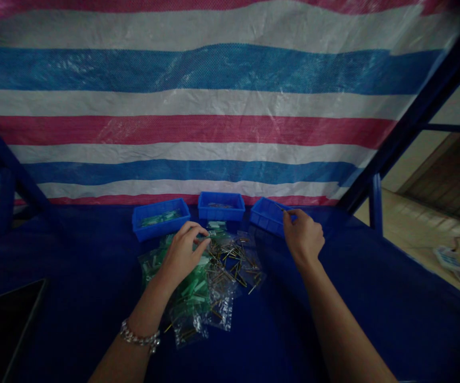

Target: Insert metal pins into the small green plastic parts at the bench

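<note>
My left hand hovers at the upper edge of a pile of small clear plastic bags. Its thumb and forefinger come together, but I cannot make out what lies between them. Under and beside it are pale green strips, and to its right lie thin metal rods, some gold-coloured, some dark. My right hand is closed in a pinch at the right blue bin. A thin dark rod sticks out from its fingertips over that bin, whose inside is partly hidden.
A left blue bin holds green strips, and a middle blue bin holds small thin pieces. A dark flat-screen device lies at the left on the blue table. Behind hangs a striped tarp between blue frame bars.
</note>
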